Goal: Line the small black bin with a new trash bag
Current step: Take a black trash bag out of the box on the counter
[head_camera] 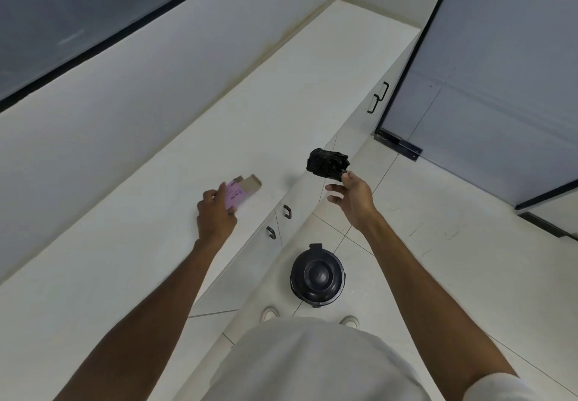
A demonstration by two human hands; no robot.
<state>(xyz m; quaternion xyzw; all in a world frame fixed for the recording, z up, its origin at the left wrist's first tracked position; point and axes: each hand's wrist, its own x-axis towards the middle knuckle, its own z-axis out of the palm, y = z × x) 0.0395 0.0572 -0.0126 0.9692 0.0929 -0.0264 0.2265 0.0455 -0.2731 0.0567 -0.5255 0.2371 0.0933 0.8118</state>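
Both hands are busy: left hand [215,212] clasps the pink cardboard box [239,194] over the white counter [125,244]; right hand [352,195] pinches the black folded trash-bag roll [327,162], likely bound for the lidded small black bin [317,275].

We see white nearly everywhere: the counter [281,94], the cabinet fronts below it and the wall [156,65] behind. The cabinet handles [287,212] are black. The small box [239,194] shows pale pink, its open flap plain brown. The rolled trash bag [327,162] is glossy black. The bin [317,275] is black, lid included. Floor tiles [438,244] are off-white with thin dark joints. The door [500,72] looks grey-blue, black-framed.
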